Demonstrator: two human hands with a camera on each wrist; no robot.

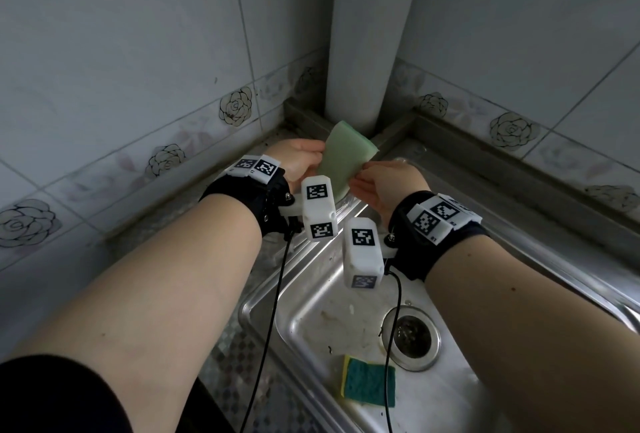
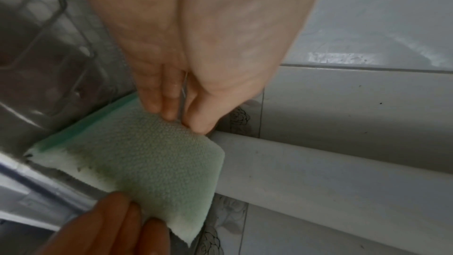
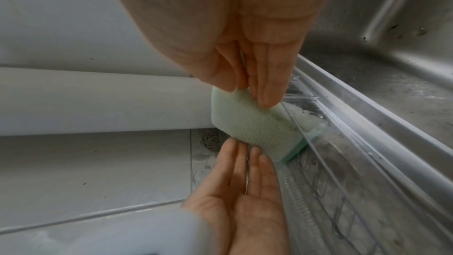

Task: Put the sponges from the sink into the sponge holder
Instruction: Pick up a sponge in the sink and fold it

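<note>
A pale green sponge (image 1: 343, 155) (image 2: 152, 158) (image 3: 257, 125) is held tilted over the sink's far rim. My right hand (image 1: 367, 176) (image 3: 245, 94) pinches its corner between thumb and fingers. My left hand (image 1: 304, 158) (image 3: 245, 154) touches the opposite edge with straight fingers (image 2: 169, 111). The sponge's lower teal end sits behind the clear wall of the sponge holder (image 3: 343, 191) (image 2: 56, 7), a wire and clear plastic rack along the rim; in the head view my hands hide it. A second sponge (image 1: 369, 382), dark green on yellow, lies flat on the sink (image 1: 329, 294) floor near the front.
A thick white pipe (image 1: 367, 34) stands in the tiled corner right behind the held sponge. The drain (image 1: 412, 335) lies to the right of the second sponge. Two black cables (image 1: 273, 311) hang from my wrists across the basin.
</note>
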